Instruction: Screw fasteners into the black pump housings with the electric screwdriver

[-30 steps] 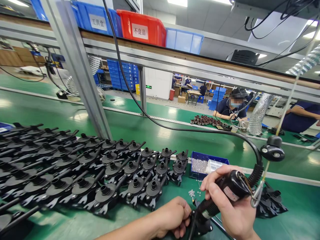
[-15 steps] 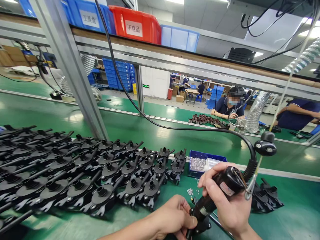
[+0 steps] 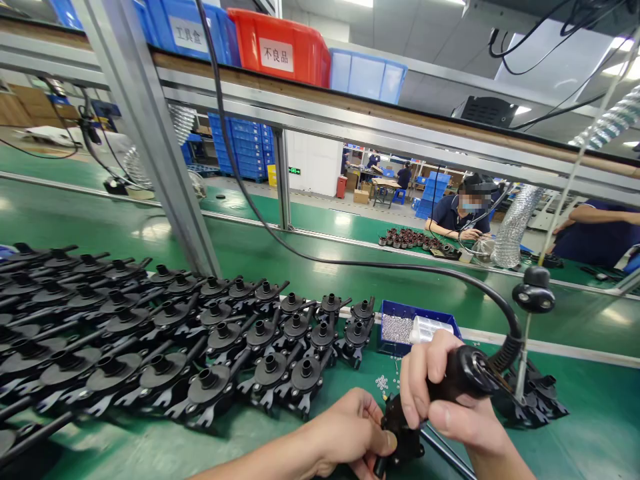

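My left hand [image 3: 350, 430] grips a black plastic housing [image 3: 406, 445] low in the head view, with the thumb on its near side. My right hand [image 3: 445, 400] is wrapped around a black corded electric screwdriver [image 3: 470, 375] just above and to the right of the housing. The screwdriver's tip is hidden behind my right fingers, so contact with the housing cannot be made out. Small loose metal nuts [image 3: 382, 383] lie on the green bench beyond my left hand. A metal rod [image 3: 447, 455] runs out from beside the housing toward the lower right.
Rows of similar black housings [image 3: 207, 383] cover the left side. A blue bin [image 3: 417, 309] holds small metal pieces and a white container. More housings [image 3: 537, 393] stand at right. The screwdriver's cable [image 3: 350, 263] crosses the view. A co-worker [image 3: 457, 213] sits across the bench.
The screwdriver has tilted in my right hand, its rear end swinging down and right. More of the housing's top shows now. My left hand keeps hold of the housing.
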{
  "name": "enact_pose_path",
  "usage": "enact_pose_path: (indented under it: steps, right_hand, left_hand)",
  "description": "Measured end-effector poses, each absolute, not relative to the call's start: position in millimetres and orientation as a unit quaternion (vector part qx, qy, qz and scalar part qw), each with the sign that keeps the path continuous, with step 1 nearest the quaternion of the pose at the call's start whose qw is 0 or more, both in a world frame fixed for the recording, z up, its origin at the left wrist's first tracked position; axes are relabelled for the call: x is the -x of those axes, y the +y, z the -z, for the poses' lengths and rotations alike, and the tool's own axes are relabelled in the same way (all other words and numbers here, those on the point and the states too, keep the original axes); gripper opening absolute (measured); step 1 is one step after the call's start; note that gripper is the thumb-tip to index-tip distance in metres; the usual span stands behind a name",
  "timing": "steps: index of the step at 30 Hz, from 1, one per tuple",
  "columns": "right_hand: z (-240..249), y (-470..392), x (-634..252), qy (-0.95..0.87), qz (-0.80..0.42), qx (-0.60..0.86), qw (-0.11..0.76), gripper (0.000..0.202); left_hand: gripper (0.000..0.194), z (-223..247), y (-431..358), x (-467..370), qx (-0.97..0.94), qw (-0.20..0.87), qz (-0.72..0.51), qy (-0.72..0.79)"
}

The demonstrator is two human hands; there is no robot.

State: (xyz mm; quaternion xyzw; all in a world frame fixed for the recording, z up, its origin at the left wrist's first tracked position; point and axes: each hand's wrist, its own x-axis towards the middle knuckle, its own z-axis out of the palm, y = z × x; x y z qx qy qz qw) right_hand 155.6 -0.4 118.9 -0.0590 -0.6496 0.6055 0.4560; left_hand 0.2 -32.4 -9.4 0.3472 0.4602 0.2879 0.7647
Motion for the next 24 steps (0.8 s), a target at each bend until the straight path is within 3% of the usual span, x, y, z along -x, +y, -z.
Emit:
enact_pose_path:
  steps: [5,11,24]
  right_hand:
    - [-118.3,-13.4,-134.2,-0.635,-0.389,0.271,0.61,0.013]
    - [-113.8,-14.1,-134.8,-0.673,-0.463,0.18,0.548,0.012]
    - [-106.7,-12.1,-129.6,-0.639,-0.452,0.198,0.59,0.013]
  left_hand:
    - [0.058,9.6,-31.9,-1.3,-0.348,0.76,-0.287,0.468]
    - [0.05,0.1,-33.4,0.7,-0.366,0.768,-0.281,0.444]
    - [0.052,-3.4,-37.8,-1.4,-0.347,0.756,-0.31,0.46]
